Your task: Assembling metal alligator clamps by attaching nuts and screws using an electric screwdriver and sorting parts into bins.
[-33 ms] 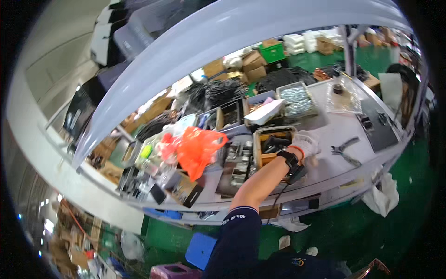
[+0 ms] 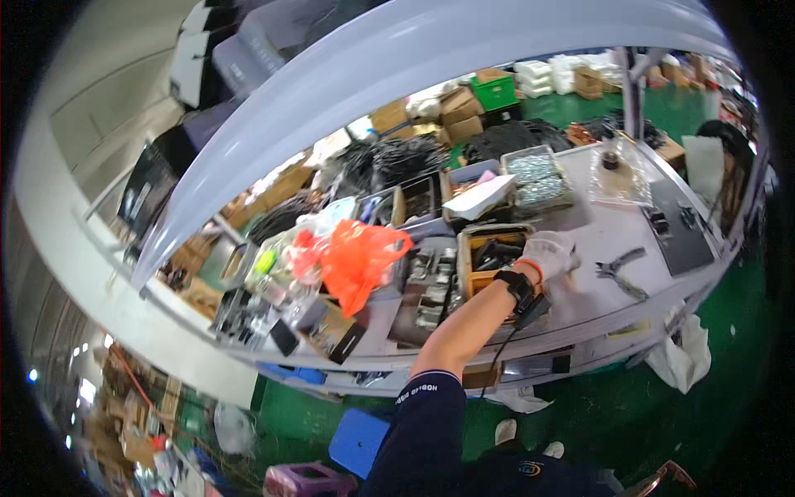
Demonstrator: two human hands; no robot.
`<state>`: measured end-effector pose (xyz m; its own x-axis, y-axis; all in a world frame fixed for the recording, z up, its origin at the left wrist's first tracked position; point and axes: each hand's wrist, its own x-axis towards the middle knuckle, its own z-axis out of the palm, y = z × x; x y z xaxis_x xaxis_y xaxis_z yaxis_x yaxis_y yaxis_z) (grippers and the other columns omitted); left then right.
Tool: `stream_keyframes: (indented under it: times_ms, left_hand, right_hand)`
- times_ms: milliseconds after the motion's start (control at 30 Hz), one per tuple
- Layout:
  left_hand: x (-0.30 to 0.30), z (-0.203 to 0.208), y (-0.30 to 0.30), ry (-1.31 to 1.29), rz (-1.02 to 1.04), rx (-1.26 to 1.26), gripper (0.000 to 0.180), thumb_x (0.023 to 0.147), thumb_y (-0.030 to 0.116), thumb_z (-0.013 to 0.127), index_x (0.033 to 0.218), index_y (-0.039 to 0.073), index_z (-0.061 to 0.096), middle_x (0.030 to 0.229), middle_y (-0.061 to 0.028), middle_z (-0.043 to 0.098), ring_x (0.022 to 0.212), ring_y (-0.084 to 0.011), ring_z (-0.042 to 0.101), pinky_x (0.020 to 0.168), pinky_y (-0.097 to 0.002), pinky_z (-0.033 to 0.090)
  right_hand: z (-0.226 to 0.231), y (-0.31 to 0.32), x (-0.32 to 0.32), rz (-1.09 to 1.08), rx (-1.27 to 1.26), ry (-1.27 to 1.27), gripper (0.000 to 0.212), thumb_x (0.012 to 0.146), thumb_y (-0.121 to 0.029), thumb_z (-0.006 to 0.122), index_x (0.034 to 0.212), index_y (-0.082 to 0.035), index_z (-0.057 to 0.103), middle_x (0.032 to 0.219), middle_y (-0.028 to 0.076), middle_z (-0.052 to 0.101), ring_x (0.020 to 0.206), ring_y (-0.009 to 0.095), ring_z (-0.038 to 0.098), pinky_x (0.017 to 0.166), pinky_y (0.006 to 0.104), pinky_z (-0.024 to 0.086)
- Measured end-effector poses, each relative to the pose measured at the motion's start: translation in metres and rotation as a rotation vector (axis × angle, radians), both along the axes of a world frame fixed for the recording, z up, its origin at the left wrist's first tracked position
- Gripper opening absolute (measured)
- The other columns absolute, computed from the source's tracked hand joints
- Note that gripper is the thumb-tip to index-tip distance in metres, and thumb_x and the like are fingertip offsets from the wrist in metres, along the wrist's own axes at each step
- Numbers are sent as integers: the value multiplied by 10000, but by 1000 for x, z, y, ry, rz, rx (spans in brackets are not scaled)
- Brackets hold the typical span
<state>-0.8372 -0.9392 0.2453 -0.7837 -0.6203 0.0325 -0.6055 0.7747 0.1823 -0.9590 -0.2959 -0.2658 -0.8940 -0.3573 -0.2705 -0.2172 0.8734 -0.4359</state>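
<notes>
My left hand (image 2: 548, 250), in a white glove, reaches over the workbench (image 2: 580, 302) at the right side of a yellowish bin (image 2: 474, 282). Black parts (image 2: 497, 254) lie inside that bin. The fingers point away from me and are blurred, so whether they grip anything does not show. On the wrist sit an orange band (image 2: 530, 267) and a black watch-like device (image 2: 522, 291), with a thin dark cable hanging down. Right of the hand, a pair of pliers (image 2: 621, 272) lies on the bench with its handles spread. My right hand is out of view.
Left of the bin are a tray of metal parts (image 2: 431, 290) and an orange plastic bag (image 2: 360, 261). Behind stands a clear-lidded box of silvery pieces (image 2: 538, 178). A dark mat (image 2: 681, 228) lies at the right. A pale curved beam (image 2: 331, 91) crosses above the bench.
The whole view has shifted slightly, so the bench things sit a little further right. My left hand stays beside the yellowish bin, its fingers turned slightly.
</notes>
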Motion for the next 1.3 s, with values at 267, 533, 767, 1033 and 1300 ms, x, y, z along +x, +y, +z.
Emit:
stream_keyframes:
  times_ms: [267, 533, 767, 1033, 1300]
  left_hand:
    - [176, 60, 47, 822, 290, 211, 343, 883, 236, 609, 1120, -12, 606, 1021, -133, 663, 987, -194, 621, 876, -297, 469]
    - [477, 44, 59, 1719, 806, -165, 297, 924, 318, 589, 1060, 54, 593, 959, -44, 606, 828, -144, 581, 723, -285, 483]
    - [670, 41, 47, 1909, 967, -298, 308, 915, 374, 602, 1036, 91, 601, 884, -3, 638, 681, -69, 562, 562, -215, 423]
    - [778, 20, -70, 1636, 1064, -211, 303, 904, 416, 612, 835, 122, 644, 628, 65, 531, 481, -33, 399, 432, -201, 275]
    - [823, -27, -151, 1214, 1232, -359, 389, 851, 340, 658, 935, -39, 648, 789, -85, 668, 678, -161, 593, 637, -312, 472]
  right_hand:
    - [12, -151, -65, 360, -81, -146, 240, 817, -229, 560, 923, -22, 622, 839, 197, 633, 823, 357, 613, 742, 458, 468]
    - [1, -234, -35, 583, -10, -147, 250, 829, -233, 550, 950, -29, 626, 881, 189, 634, 862, 345, 608, 770, 447, 465]
    - [6, -267, 34, 677, 139, -95, 259, 839, -237, 541, 974, -34, 630, 918, 181, 636, 896, 336, 603, 796, 438, 461]
    - [13, -275, 99, 708, 293, -54, 271, 851, -242, 531, 1001, -41, 634, 960, 173, 637, 935, 324, 598, 824, 428, 458]
    - [16, -267, 135, 719, 395, -34, 284, 862, -246, 521, 1028, -47, 638, 1002, 164, 639, 973, 313, 593, 853, 417, 454]
